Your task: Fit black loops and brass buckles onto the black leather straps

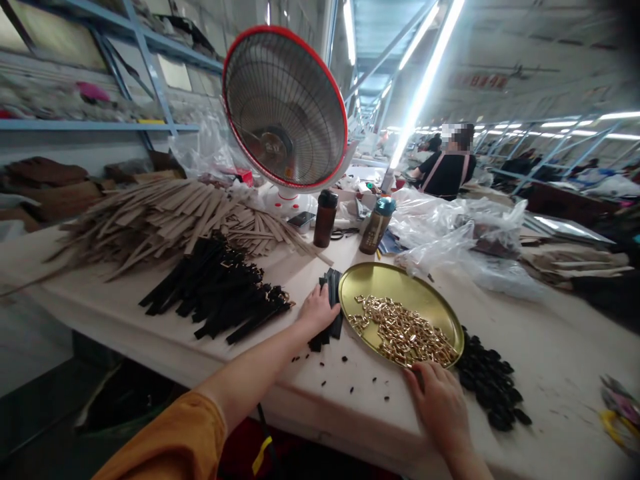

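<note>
My left hand [319, 311] lies over a small stack of flat black strips [332, 325], its fingers spread and touching them. My right hand [443, 399] is at the near rim of a round gold tray [425, 287]. Its fingers are curled together there, and whatever they pinch is hidden. Many small gold metal buckles [403, 330] lie heaped in the tray. To the left of my left hand is a pile of black strips [215, 287], some with gold metal at their ends. A heap of black pieces [490, 383] sits right of the tray.
A big pile of tan strips [165, 213] covers the back left, below a red-rimmed fan heater [285, 107]. Two bottles, one brown [325, 220] and one teal-lidded [376, 227], stand behind the tray. Clear plastic [460, 227] spreads behind right. Yellow-handled pliers [620, 417] lie far right.
</note>
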A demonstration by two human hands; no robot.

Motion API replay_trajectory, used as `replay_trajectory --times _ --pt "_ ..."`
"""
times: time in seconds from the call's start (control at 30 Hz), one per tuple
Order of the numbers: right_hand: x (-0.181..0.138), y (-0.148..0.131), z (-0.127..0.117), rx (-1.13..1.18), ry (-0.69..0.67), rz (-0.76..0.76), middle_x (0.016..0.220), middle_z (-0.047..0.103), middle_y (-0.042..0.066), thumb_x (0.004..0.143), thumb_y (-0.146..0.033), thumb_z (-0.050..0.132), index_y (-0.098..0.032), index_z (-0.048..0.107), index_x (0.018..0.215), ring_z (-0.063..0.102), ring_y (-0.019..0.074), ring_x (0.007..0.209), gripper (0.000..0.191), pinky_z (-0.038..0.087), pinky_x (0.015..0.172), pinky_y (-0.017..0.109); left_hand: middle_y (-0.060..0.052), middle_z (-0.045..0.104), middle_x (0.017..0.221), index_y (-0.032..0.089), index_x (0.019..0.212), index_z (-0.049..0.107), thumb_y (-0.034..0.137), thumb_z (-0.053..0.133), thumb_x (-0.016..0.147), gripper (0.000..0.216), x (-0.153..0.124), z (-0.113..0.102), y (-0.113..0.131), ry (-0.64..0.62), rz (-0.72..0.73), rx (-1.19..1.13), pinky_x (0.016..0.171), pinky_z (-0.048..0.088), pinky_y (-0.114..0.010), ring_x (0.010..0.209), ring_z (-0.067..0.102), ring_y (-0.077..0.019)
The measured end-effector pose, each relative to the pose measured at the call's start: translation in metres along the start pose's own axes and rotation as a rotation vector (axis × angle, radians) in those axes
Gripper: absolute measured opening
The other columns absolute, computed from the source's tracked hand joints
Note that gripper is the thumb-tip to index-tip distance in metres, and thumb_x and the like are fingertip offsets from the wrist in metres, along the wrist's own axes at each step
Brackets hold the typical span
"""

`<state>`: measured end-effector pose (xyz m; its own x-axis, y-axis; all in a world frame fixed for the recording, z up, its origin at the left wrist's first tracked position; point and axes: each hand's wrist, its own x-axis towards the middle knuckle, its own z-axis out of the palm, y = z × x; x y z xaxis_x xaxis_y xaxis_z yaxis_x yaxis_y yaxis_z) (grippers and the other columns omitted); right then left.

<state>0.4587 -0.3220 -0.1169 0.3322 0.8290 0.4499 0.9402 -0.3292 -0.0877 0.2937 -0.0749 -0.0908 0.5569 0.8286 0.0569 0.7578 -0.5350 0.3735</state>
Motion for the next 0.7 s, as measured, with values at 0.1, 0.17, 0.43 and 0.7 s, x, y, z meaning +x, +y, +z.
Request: replay_trajectory --times 0.1,0.17,0.43,0.7 --pt "0.000 0.000 -0.001 -0.002 -0.001 0.006 0.083 0.059 0.009 0.086 -0.047 0.039 -0.019 0.055 0.084 0.051 0.0254 0.079 0.033 0.036 0.076 0.037 -0.019 0.026 0.139 0.012 0.136 0.018 0.052 0.054 0.065 0.089 0.002 -0.002 0.004 -0.075 0.015 0.012 0.101 0.026 -0.037 0.125 0.029 -0.0307" --pt "0.000 0.000 -0.001 -0.004 -0.004 0.007 0.082 0.059 0.009 0.086 -0.047 0.039 -0.019 0.055 0.084 0.052 0.0252 0.078 0.032 0.036 0.075 0.037 -0.019 0.025 0.139 0.014 0.136 0.018 0.055 0.061 0.056 0.099 0.004 -0.004 0.006 -0.126 0.026 0.019 0.101 0.026 -0.039 0.126 0.028 -0.0324" --pt "0.001 -0.003 -0.003 -0.020 -0.004 0.016 0.080 0.058 0.008 0.086 -0.046 0.040 -0.020 0.054 0.082 0.051 0.0253 0.077 0.030 0.035 0.074 0.037 -0.019 0.037 0.131 0.017 0.135 0.021 0.026 0.063 0.062 0.085 0.010 -0.021 0.013 -0.163 -0.075 0.047 0.093 0.034 -0.042 0.118 0.038 -0.0326" --pt "0.000 -0.003 -0.006 0.004 0.019 0.023 0.079 0.057 0.008 0.086 -0.043 0.040 -0.020 0.054 0.082 0.051 0.0244 0.078 0.027 0.035 0.073 0.036 -0.010 0.049 0.116 0.016 0.121 0.043 0.031 0.048 0.084 0.040 0.028 -0.035 0.007 -0.104 -0.263 -0.025 0.085 0.043 -0.043 0.101 0.051 -0.0215"
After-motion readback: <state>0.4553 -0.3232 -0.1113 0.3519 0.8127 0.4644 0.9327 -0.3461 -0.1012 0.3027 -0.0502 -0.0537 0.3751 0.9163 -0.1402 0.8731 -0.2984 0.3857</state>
